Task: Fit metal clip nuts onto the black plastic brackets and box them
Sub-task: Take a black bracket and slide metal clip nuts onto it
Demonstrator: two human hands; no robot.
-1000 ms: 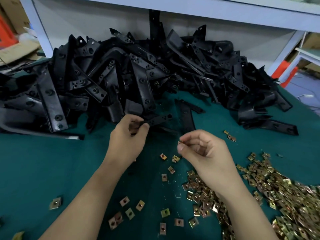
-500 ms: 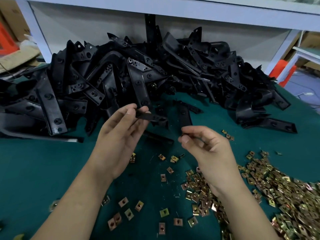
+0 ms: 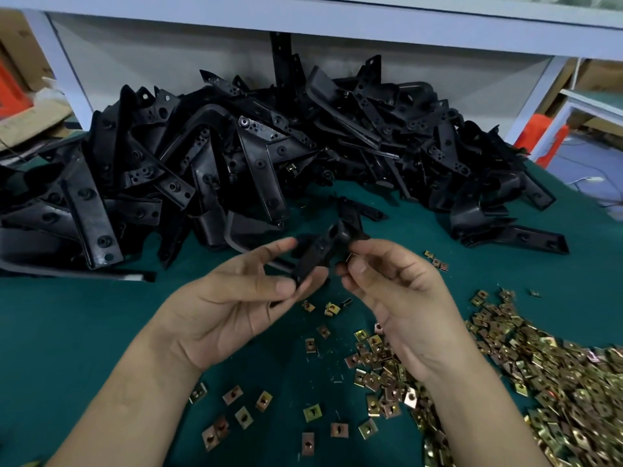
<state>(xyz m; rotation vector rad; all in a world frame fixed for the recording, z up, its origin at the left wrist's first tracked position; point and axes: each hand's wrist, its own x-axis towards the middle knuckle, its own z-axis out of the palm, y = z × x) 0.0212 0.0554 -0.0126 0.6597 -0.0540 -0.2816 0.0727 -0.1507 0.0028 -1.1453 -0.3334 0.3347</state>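
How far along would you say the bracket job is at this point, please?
Early, it seems. Done: nothing shows as finished; no box is in view. In hand: the left hand holds one black bracket while the right hand pinches what looks like a clip nut at its end. Left: a big pile of brackets and a heap of loose clip nuts on the green table.

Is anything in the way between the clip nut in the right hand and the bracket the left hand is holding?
Nothing visible. The left hand holds the bracket up, and the right hand pinches the clip nut right beside the bracket's end. Only the person's own fingertips are around it.
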